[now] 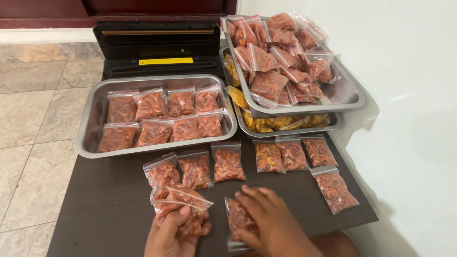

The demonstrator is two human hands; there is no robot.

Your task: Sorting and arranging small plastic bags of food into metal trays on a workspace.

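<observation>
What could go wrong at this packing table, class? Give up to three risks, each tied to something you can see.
1. The top tray is heaped with bags and sits askew on the lower tray; it might slide or shed bags.
2. The far-right bag lies near the table edge and could be knocked off.
3. The left hand grips several bags at once; one may slip. The right hand presses another bag.

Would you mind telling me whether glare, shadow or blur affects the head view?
Head view: even, soft light; mild sheen on the steel trays and bags; a soft shadow on the white wall right of the stacked trays; right hand slightly motion-blurred on a bag, left hand sharper.
</observation>
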